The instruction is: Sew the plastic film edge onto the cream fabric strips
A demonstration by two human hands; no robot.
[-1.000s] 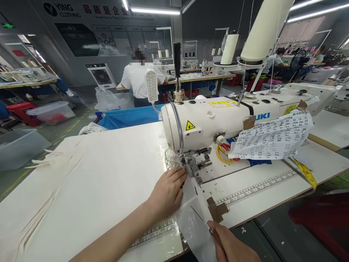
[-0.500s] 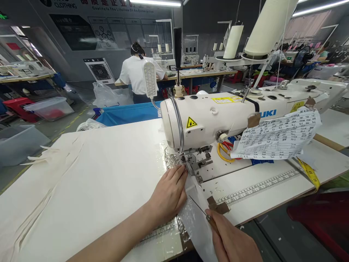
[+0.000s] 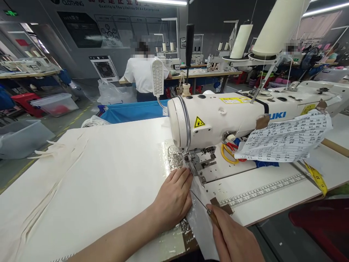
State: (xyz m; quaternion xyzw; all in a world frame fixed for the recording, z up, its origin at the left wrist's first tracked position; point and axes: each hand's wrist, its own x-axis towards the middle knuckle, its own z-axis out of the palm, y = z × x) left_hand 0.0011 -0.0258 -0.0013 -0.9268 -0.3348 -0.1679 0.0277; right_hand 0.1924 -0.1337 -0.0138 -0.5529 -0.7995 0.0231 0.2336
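A white sewing machine point(image 3: 218, 116) stands over the white table. Just in front of its presser foot my left hand point(image 3: 174, 194) lies palm down, fingers together, pressing a strip of white fabric point(image 3: 200, 225) that runs down over the table's front edge. My right hand point(image 3: 231, 233) is closed round the wooden handle of a thin metal awl point(image 3: 200, 198). The awl's tip points up and left, close to the fabric beside my left fingers. What lies under my left palm is hidden.
Cream fabric pieces point(image 3: 57, 174) lie at the table's left. Right of the needle area are yellow-handled scissors point(image 3: 229, 154), a handwritten sheet point(image 3: 286, 138) and a yellow tape measure point(image 3: 316, 178). Thread cones point(image 3: 241, 42) rise behind. A person in white point(image 3: 144, 72) sits farther back.
The view has shifted a little, so the machine and table appear farther right. Both hands keep nearly the same place by the machine, and the awl is still held.
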